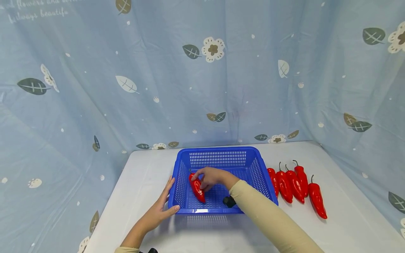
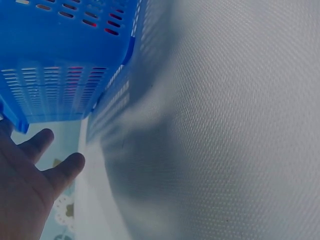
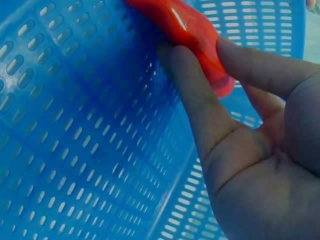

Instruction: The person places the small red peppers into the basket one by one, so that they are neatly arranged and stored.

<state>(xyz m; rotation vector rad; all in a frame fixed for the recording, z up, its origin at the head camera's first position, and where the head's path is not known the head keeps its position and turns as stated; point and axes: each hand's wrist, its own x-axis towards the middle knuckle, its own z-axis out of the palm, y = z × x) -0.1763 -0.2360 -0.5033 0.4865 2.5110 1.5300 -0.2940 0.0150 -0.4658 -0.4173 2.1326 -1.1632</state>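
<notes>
In the head view, a blue plastic basket [image 1: 218, 210] with slotted walls stands on the white table. Inside it, near its left wall, lies a red chili pepper [image 1: 197, 189]. My right hand [image 1: 212, 176] reaches into the basket and pinches this pepper; the right wrist view shows fingers on both sides of the red pepper [image 3: 190, 31]. My left hand [image 1: 157, 210] rests against the basket's left side, thumb at the front corner. In the left wrist view, the left hand [image 2: 25, 177] has spread, fairly straight fingers beside the blue wall [image 2: 55, 92].
Right of the basket, several red peppers lie in a row on the table, one of them a pepper [image 1: 317, 200] set apart at the far right. The nearest pepper [image 1: 273, 179] is partly hidden by the basket's rim. A blue patterned curtain [image 1: 202, 88] hangs behind the table [image 1: 142, 168].
</notes>
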